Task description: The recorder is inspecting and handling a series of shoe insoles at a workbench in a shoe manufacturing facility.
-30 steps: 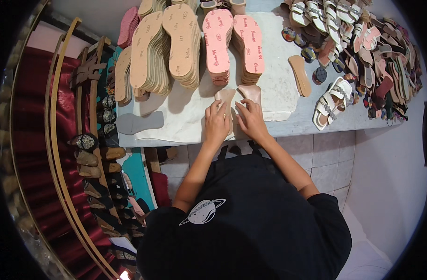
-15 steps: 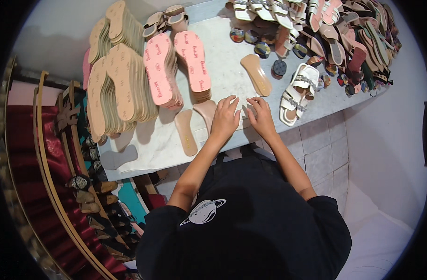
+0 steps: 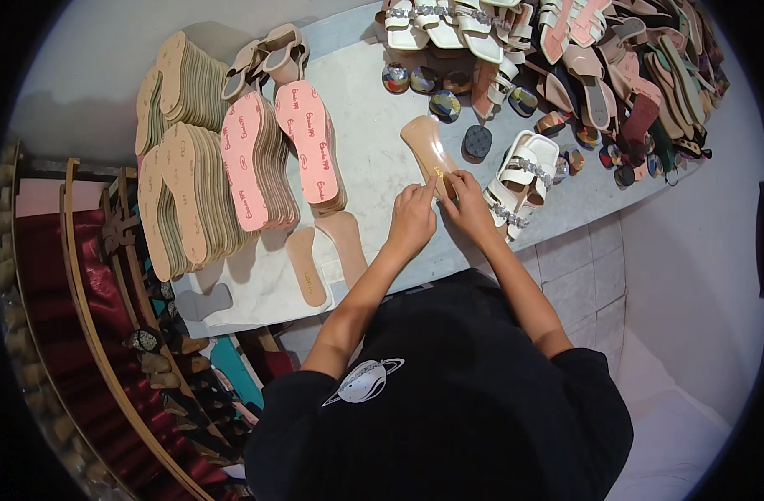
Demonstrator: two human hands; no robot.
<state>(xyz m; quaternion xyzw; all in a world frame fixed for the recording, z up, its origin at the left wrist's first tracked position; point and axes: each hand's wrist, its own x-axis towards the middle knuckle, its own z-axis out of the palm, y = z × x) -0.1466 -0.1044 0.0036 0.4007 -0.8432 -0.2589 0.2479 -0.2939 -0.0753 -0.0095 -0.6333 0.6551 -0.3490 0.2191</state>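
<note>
A glossy tan insole (image 3: pixel 425 144) with small gold lettering lies on the table, its narrow end angled toward me. My left hand (image 3: pixel 413 219) reaches it from the left, fingers bent and fingertips at its near end. From the other side, my right hand (image 3: pixel 470 207) has thumb and fingers closed on that same end, partly covering it. To the left lie another tan insole (image 3: pixel 305 267) and a plain beige one (image 3: pixel 343 246). Just right of my right hand sits a pair of white sandals (image 3: pixel 524 179) with decorated straps.
Stacks of pink-topped soles (image 3: pixel 255 159) and beige soles (image 3: pixel 200 192) stand at the left of the table (image 3: pixel 361 108). Round patterned heel pieces (image 3: pixel 444 105) and a dense pile of sandals (image 3: pixel 595 79) fill the far right. A grey sole piece (image 3: pixel 205 302) lies at the left corner.
Both hands, previously apart with spread fingers near the table edge, have come to the insole's near end. The view has shifted, and the insole appears turned slightly.
</note>
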